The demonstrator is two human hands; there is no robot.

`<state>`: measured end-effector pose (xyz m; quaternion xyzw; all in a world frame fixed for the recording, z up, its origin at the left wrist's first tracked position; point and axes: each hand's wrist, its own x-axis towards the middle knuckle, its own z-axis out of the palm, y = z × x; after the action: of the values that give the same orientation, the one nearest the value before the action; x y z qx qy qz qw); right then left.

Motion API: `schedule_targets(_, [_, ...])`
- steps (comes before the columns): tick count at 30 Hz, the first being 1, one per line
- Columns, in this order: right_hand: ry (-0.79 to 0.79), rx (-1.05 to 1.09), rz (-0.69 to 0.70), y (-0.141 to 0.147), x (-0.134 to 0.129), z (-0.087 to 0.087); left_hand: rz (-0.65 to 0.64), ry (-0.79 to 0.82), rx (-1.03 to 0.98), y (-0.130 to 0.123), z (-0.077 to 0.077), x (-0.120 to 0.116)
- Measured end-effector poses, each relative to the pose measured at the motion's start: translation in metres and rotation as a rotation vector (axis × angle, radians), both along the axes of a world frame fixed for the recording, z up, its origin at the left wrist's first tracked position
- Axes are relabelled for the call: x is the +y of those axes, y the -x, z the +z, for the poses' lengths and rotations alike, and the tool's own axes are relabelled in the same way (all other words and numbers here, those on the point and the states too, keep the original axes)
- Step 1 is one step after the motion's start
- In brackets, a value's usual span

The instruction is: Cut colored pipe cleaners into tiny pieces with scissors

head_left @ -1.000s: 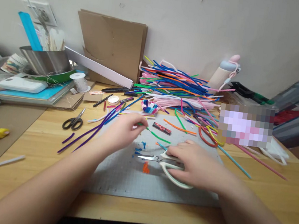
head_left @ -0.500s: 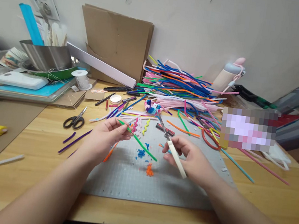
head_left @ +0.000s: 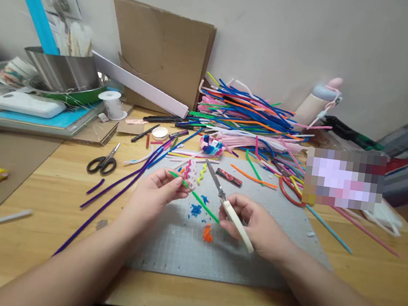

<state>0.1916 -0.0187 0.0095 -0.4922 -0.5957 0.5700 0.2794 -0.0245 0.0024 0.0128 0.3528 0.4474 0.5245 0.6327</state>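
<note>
Left hand (head_left: pixel 158 188) — pinching green pipe-cleaner (head_left: pixel 204 205), right hand (head_left: pixel 258 225) — gripping scissors (head_left: pixel 238 223)

Left hand (head_left: pixel 160 187) and right hand (head_left: pixel 254 225) are showing bare; bare forearms (head_left: pixel 77 261) are tapering toward them.

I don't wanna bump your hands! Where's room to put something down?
Right: bare table between the light-blue stick, the pink stick and the right forearm. Front: the near strip of the grey mat, below the orange bits. Crowded: the back, under the heap of fuzzy sticks, and the middle, around the left hand and right hand.
</note>
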Motion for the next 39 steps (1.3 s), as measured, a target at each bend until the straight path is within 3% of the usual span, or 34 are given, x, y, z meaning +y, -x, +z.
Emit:
schedule_targets(7, [-0.032, 0.008, -0.010, -0.001, -0.001, 0.001, 0.022, -0.005, -0.050, 0.002, 0.001, 0.001])
schedule_targets(12, [-0.059, 0.022, -0.013, -0.001, -0.001, 0.000, -0.130, 0.051, -0.055, -0.002, 0.002, -0.004])
schedule_targets(18, [-0.097, -0.006, -0.024, 0.000, -0.002, -0.001, -0.264, 0.110, -0.018, -0.008, -0.009, -0.009])
schedule_targets(28, [-0.227, -0.109, -0.015, -0.003, -0.003, -0.006, -0.139, 0.101, -0.008, -0.003, 0.000, -0.006])
schedule_targets(36, [-0.321, -0.234, -0.014, -0.008, 0.000, -0.007, -0.105, 0.079, 0.001, 0.003, 0.006, -0.002])
schedule_targets(39, [-0.421, -0.361, -0.050, -0.013, 0.002, -0.003, -0.110, 0.036, 0.041, 0.007, 0.007, 0.000])
